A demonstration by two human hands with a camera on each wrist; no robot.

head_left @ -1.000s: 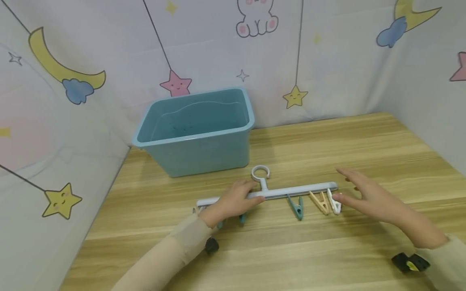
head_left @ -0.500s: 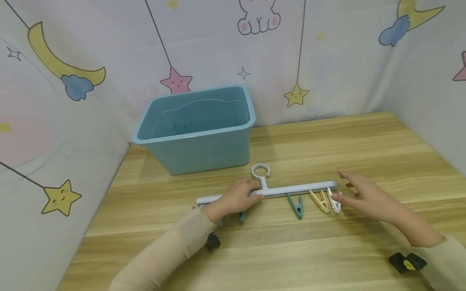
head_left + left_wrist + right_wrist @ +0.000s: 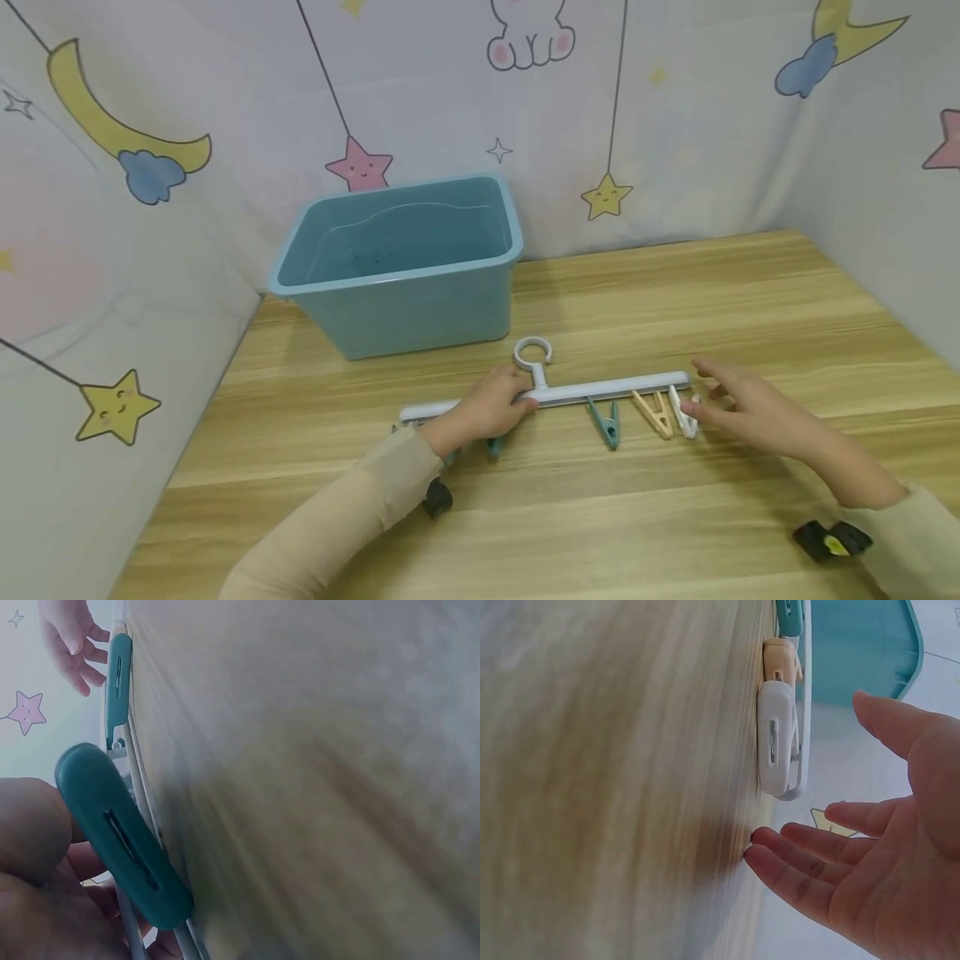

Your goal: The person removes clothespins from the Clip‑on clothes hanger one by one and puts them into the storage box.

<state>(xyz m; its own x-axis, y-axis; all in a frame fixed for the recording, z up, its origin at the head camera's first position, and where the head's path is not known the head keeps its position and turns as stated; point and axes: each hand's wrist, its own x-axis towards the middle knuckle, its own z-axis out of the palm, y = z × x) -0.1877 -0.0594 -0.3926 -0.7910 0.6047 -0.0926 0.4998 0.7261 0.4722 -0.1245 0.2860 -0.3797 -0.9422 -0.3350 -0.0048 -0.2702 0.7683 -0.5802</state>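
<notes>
A pale grey clip hanger [image 3: 615, 388] with a hook ring [image 3: 532, 352] lies across the wooden table. My left hand [image 3: 489, 407] grips its bar just left of the hook, thumb in front and fingers curled behind. To the hook's right, the bar carries a teal clothespin [image 3: 606, 425], a beige one [image 3: 655, 415] and a white one [image 3: 775, 742]. More teal clothespins [image 3: 124, 836] sit by my left hand, partly hidden under it in the head view. Fingers spread and holding nothing, my right hand [image 3: 761, 414] hovers beside the bar's right end, close to the white clothespin.
A light blue plastic bin [image 3: 405, 312] stands behind the hanger at the back left of the table [image 3: 600, 525]. Fabric walls [image 3: 675, 133] printed with stars and moons enclose the back and both sides.
My right hand has drifted slightly down and its fingers have drawn in a little. The left hand keeps its grip, and the hanger stays put; the head view shifts slightly.
</notes>
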